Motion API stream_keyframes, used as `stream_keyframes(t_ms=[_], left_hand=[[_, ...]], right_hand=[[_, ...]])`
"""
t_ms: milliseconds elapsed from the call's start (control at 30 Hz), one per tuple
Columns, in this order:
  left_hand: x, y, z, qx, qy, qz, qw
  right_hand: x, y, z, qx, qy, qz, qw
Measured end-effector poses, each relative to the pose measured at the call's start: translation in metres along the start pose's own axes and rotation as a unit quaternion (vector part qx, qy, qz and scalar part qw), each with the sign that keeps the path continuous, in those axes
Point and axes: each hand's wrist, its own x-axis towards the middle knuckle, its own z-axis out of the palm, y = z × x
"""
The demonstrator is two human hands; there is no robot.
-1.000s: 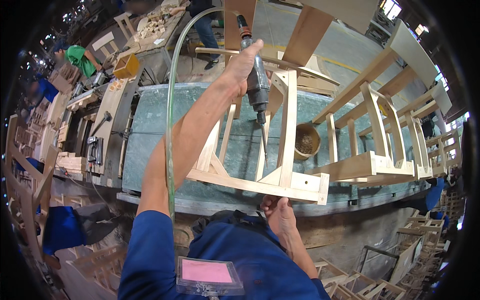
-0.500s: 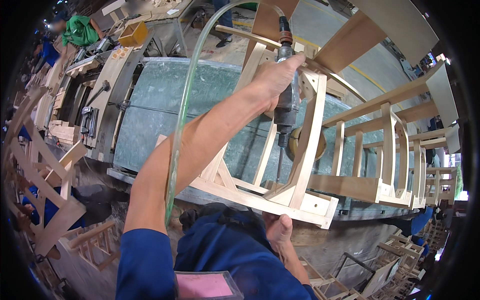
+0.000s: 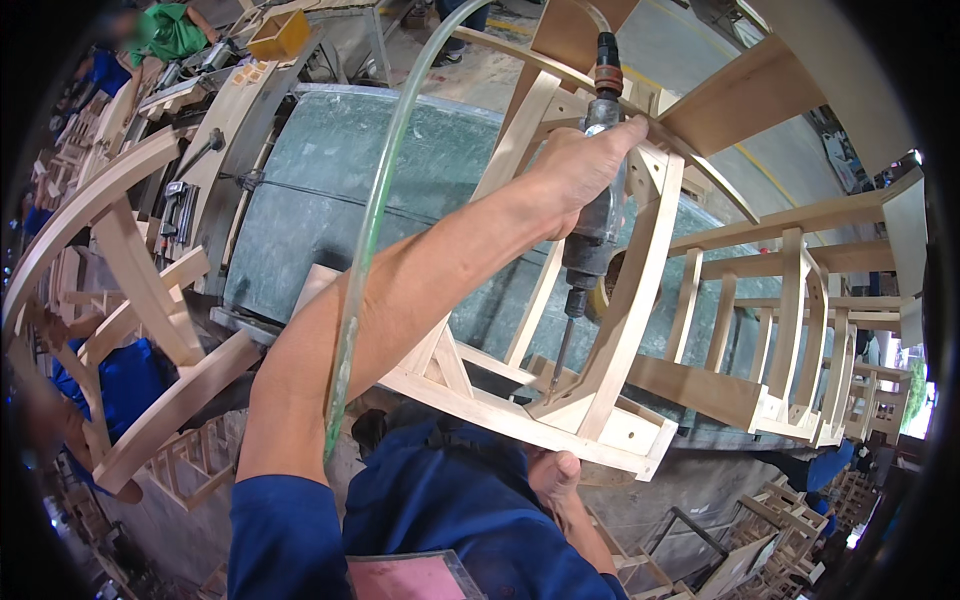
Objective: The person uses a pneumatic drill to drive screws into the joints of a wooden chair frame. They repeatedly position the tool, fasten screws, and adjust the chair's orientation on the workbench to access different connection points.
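Observation:
My left hand (image 3: pixel 585 172) is wrapped round the body of a dark air screwdriver (image 3: pixel 592 235). The tool points down, and its long thin bit reaches the corner block (image 3: pixel 562 408) inside a pale wooden chair frame (image 3: pixel 630 330). A clear green-tinted air hose (image 3: pixel 372 230) arches from the tool's top and passes over my left forearm. Below the near rail of the frame, my right hand (image 3: pixel 555 476) grips the rail's underside with the thumb showing; the other fingers are mostly hidden. Whether a screw sits at the bit's tip is too small to tell.
The frame stands on a green-topped workbench (image 3: pixel 330 190). More chair frames (image 3: pixel 790 310) line up on the right. At left, a person in blue (image 3: pixel 125 385) is beside a curved wooden frame (image 3: pixel 95 220). A hammer (image 3: pixel 205 150) and a yellow box (image 3: pixel 278 37) lie farther back.
The screwdriver's bit has come down nearer the corner block, with my left hand still round the tool. At left, the curved wooden frame has moved closer. The whole view has shifted slightly.

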Motion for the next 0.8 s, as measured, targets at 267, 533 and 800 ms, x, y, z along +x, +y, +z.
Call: stream_keyframes(t_ms=[267, 533, 800], left_hand=[[0.009, -0.022, 0.0, -0.006, 0.015, -0.044, 0.999], [0.01, -0.032, 0.004, 0.019, 0.024, -0.087, 0.996], [0.015, -0.043, 0.012, 0.039, 0.02, -0.117, 0.992]], right_hand=[[-0.001, 0.009, -0.023, 0.051, -0.026, 0.032, 0.998], [0.005, 0.015, -0.026, 0.02, -0.043, -0.004, 0.999], [0.005, 0.007, -0.019, 0.048, -0.069, 0.031, 0.996]])
